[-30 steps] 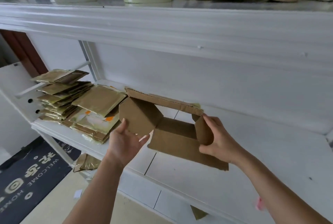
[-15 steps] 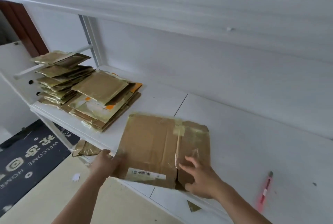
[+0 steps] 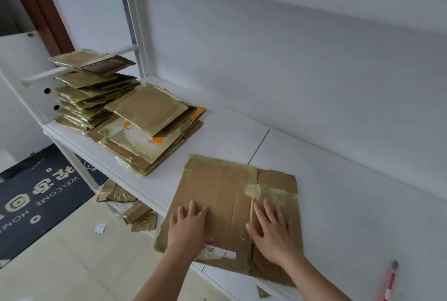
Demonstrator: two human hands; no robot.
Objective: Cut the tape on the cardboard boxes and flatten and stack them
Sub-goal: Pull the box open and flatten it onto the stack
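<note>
Our left hand (image 3: 187, 230) and right hand (image 3: 273, 230) press flat-fingered on the box (image 3: 225, 194) at the shelf (image 3: 350, 204) edge; overhanging, it could tip off if we let go
</note>
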